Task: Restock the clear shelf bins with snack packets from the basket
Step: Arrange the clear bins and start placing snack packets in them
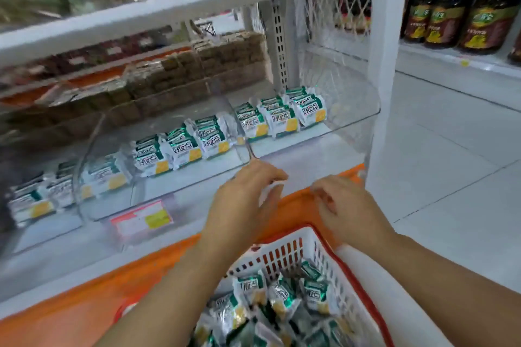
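A white basket with a red rim [293, 251] sits at the bottom centre, holding several white-and-green snack packets [282, 296]. On the shelf above stand clear plastic bins [338, 132] with rows of the same packets [279, 115] lined up inside. My left hand [239, 205] hovers in front of the bins' front edge, fingers loosely spread and empty. My right hand [344, 205] hangs just right of it over the orange shelf lip, fingers loosely curled, holding nothing. Both hands are above the basket's far rim.
A price tag [142, 220] hangs on the bin front at left. Brown packets [197, 70] fill the bins behind. A white upright post [386, 65] bounds the shelf at right; dark bottles [451, 17] stand on the neighbouring shelf. Tiled floor [451, 177] lies to the right.
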`<state>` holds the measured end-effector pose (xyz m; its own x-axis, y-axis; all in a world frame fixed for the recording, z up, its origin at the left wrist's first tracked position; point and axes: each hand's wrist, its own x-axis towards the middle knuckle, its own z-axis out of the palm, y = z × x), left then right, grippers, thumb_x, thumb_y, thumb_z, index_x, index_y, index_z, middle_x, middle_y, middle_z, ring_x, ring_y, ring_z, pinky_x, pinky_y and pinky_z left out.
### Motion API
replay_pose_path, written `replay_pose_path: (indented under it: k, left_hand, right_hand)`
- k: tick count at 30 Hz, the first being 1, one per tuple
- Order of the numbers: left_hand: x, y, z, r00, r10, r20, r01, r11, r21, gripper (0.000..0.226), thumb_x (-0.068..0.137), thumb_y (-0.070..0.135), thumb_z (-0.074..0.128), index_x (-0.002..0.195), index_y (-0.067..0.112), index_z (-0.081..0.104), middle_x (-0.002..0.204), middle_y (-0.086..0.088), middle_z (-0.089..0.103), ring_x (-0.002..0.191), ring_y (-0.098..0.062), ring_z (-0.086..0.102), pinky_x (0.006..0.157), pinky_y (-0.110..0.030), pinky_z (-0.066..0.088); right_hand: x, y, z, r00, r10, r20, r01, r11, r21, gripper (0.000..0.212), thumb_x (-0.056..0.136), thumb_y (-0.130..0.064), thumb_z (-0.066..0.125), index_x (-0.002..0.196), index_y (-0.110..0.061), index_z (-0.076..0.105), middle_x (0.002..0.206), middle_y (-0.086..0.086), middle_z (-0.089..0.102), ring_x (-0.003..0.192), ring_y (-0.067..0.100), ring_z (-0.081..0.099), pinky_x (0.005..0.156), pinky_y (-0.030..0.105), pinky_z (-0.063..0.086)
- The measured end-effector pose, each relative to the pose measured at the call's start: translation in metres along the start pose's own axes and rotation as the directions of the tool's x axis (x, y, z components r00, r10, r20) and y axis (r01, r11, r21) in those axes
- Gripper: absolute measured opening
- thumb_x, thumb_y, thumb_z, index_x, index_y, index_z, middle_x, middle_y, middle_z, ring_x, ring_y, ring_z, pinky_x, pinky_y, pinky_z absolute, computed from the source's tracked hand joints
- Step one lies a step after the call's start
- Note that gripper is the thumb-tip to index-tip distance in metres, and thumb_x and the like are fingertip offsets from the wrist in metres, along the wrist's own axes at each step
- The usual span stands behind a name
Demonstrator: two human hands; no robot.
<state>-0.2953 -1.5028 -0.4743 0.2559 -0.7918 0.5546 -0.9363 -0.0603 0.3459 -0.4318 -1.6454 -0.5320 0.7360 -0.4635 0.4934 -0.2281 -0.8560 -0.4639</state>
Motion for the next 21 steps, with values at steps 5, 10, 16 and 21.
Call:
replay_pose_path:
  k: [5,10,16,21]
  left_hand:
    - [-0.106,-0.049,0.014,0.958,-0.240,0.158,0.233,0.970,0.065,0.017,0.086,0.026,0.056,0.098,0.026,0.067,0.093,0.014,0.064,0.079,-0.006,0.062,0.063,-0.026,0.053]
    - [-0.172,-0.089,0.026,0.742,-0.504,0.442,0.481,0.860,0.172,0.028,0.095,0.029,0.055,0.122,0.032,0.056,0.123,0.011,0.057,0.103,-0.008,0.060,0.083,-0.028,0.051]
    - [-0.210,-0.109,0.047,0.590,-0.460,0.664,0.465,0.866,0.186,0.054,0.094,0.034,0.056,0.143,0.038,0.034,0.148,0.009,0.033,0.124,-0.015,0.049,0.099,-0.031,0.044]
    - [-0.218,-0.116,0.061,0.631,-0.455,0.628,0.461,0.871,0.168,0.051,0.094,0.036,0.054,0.141,0.038,0.035,0.146,0.009,0.037,0.128,-0.017,0.044,0.105,-0.034,0.040]
  right_hand:
    - [-0.022,-0.016,0.036,0.696,0.072,0.714,0.051,0.987,-0.150,0.022,0.095,-0.018,0.049,0.113,-0.016,0.061,0.105,0.001,0.064,0.088,0.017,0.056,0.074,0.030,0.044]
    - [-0.038,-0.031,0.073,0.386,0.212,0.898,0.078,0.962,-0.260,0.039,0.094,-0.026,0.053,0.133,-0.019,0.051,0.132,0.006,0.053,0.112,0.022,0.053,0.084,0.025,0.041]
    - [-0.053,-0.030,0.105,0.226,0.312,0.923,-0.046,0.950,-0.310,0.052,0.097,-0.027,0.051,0.145,-0.024,0.032,0.147,0.009,0.038,0.123,0.024,0.047,0.089,0.026,0.038]
    - [-0.063,-0.031,0.127,0.131,0.297,0.946,-0.246,0.934,-0.259,0.057,0.097,-0.015,0.051,0.147,-0.029,0.028,0.157,0.008,0.018,0.093,0.006,0.053,0.072,0.020,0.045]
